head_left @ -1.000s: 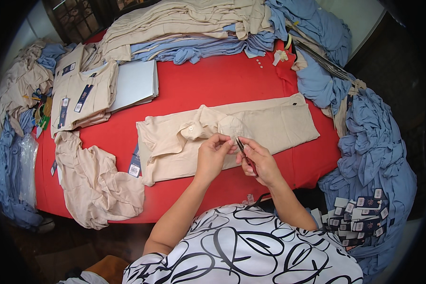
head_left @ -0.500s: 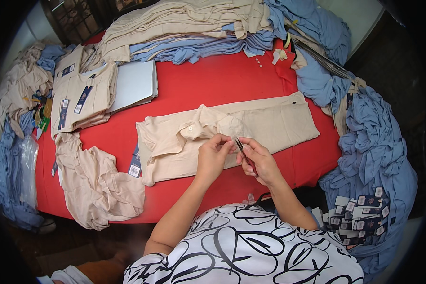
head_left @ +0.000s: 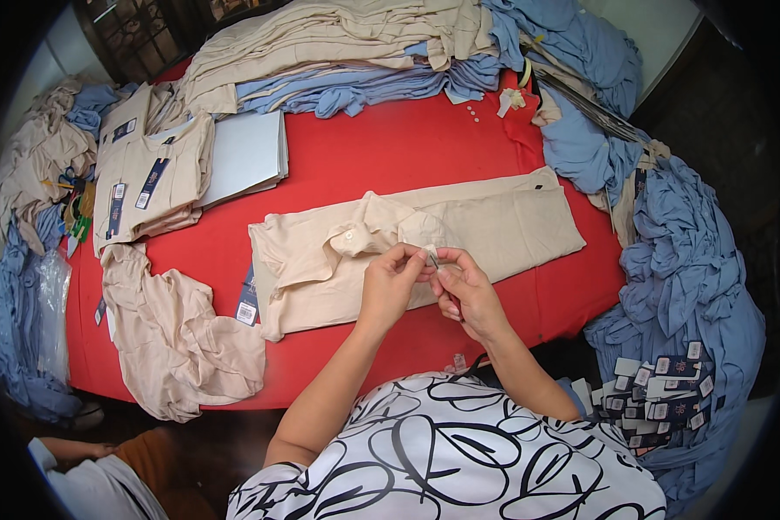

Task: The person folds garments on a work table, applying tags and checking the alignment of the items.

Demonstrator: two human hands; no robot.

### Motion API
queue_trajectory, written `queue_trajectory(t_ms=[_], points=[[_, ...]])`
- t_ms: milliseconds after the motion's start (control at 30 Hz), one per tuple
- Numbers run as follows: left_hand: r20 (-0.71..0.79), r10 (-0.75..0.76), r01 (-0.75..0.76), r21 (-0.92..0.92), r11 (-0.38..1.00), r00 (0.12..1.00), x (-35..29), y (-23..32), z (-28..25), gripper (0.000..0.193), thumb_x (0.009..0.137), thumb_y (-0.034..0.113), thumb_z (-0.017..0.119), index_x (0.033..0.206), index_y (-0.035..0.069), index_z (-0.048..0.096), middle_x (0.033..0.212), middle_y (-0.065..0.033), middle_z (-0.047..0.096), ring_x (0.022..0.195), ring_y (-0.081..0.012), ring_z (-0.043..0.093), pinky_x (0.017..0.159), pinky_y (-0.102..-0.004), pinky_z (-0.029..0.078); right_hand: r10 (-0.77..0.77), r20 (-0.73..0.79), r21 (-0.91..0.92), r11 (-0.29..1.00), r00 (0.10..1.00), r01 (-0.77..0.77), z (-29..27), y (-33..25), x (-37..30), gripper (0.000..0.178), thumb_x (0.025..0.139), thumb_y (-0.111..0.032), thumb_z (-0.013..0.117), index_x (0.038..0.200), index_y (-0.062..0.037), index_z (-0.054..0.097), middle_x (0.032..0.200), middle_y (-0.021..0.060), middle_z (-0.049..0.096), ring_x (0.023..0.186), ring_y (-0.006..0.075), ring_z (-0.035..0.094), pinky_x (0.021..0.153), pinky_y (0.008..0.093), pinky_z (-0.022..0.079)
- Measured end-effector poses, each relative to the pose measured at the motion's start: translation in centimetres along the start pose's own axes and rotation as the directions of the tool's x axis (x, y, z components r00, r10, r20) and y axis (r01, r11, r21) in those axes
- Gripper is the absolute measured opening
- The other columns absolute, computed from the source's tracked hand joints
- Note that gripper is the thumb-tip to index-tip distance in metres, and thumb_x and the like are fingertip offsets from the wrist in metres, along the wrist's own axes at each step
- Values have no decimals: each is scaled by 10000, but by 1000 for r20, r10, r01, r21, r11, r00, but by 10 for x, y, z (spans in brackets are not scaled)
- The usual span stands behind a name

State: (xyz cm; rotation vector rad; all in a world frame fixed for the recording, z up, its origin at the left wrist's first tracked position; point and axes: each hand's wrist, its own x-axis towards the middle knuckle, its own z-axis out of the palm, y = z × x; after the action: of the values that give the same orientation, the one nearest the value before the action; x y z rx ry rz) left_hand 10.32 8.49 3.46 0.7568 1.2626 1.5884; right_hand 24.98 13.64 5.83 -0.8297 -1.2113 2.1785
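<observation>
A cream garment (head_left: 494, 217) lies folded lengthwise on the red cloth-covered table, with a buttoned part (head_left: 349, 236) bunched on top. At its near edge, my left hand (head_left: 392, 282) is closed in a pinch; what is between the fingertips is too small to make out. Close against it, my right hand (head_left: 472, 299) is closed around small thread snips (head_left: 434, 259), whose dark tips point at the left fingertips. Fingers hide most of the snips. A dark blue tag (head_left: 249, 299) sticks out from under the garment's left end.
Folded cream shirts with tags (head_left: 160, 195) sit beside grey-white boards (head_left: 247, 156) at left. A crumpled cream garment (head_left: 182, 338) hangs over the near edge. Cream and blue garments (head_left: 338, 43) pile up behind; blue ones (head_left: 685, 251) and loose tags (head_left: 659, 390) at right. Another person (head_left: 104, 481) is at lower left.
My right hand has drawn in slightly toward the left, and less of the snips shows. The garment has stayed put. At lower left, the other person has moved further into view.
</observation>
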Motion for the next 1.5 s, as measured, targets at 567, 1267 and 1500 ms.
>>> queue_trajectory(t_ms=[567, 1267, 1500], points=[[-59, -43, 35, -119, 992, 997, 2, -8, 1, 207, 973, 178, 584, 950, -21, 638, 845, -79, 662, 791, -124, 647, 725, -253, 530, -61, 69, 102, 993, 996, 53, -4, 11, -3, 367, 1017, -158, 448, 1366, -57, 400, 827, 83, 578, 485, 56, 416, 426, 198, 346], [71, -95, 79, 198, 977, 993, 16, 11, -7, 230, 964, 183, 609, 970, -41, 664, 816, -70, 677, 737, -109, 635, 688, -242, 515, -107, 535, -778, -449, 838, 440, 1, -100, 19, 191, 805, -233, 711, 880, -77, 629, 754, 87, 632, 731, 302, 650, 642, 410, 500], [60, -96, 79, 241, 967, 994, 14, 20, -4, 229, 950, 190, 627, 921, -34, 669, 756, -54, 668, 686, -86, 613, 642, -229, 492, -54, 567, -752, -442, 822, 489, 3, -105, 25, 170, 813, -232, 702, 853, -81, 635, 730, 98, 640, 729, 300, 656, 628, 423, 497]])
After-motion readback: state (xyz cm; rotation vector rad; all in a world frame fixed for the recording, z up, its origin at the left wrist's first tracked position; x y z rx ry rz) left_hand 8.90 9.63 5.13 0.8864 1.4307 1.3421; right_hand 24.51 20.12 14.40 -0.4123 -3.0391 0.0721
